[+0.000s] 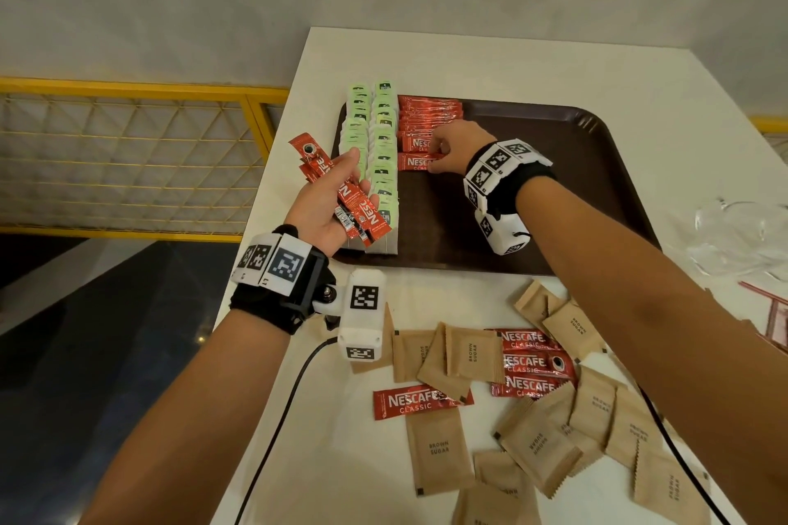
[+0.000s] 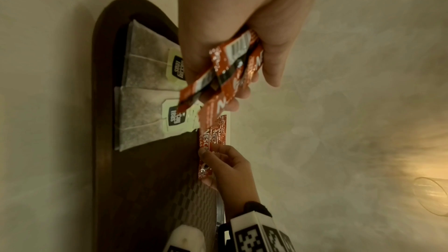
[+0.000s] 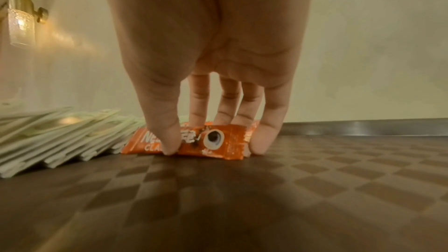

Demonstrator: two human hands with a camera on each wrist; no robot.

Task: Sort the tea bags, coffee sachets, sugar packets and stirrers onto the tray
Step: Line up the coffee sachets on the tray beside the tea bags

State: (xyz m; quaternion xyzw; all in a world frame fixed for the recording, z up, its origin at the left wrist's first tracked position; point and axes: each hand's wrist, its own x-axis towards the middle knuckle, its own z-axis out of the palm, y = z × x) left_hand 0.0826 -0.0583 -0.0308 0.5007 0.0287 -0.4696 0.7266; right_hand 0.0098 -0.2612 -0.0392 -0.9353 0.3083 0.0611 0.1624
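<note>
On the brown tray (image 1: 575,166) lie two rows of green-tagged tea bags (image 1: 375,149) and, beside them, a column of red coffee sachets (image 1: 426,115). My right hand (image 1: 452,147) pinches the nearest coffee sachet (image 3: 213,141) between thumb and fingers, down on the tray floor at the column's near end. My left hand (image 1: 337,200) hovers palm up over the tray's left edge and grips a bunch of red coffee sachets (image 1: 354,205) (image 2: 225,72). Loose brown sugar packets (image 1: 533,439) and more red sachets (image 1: 528,362) lie on the white table in front of the tray.
Crumpled clear plastic (image 1: 737,234) lies at the table's right edge. A black cable (image 1: 277,431) runs along the table's left side, another cable (image 1: 682,465) on the right. A yellow railing (image 1: 128,158) stands left of the table. The tray's right half (image 1: 533,200) is bare.
</note>
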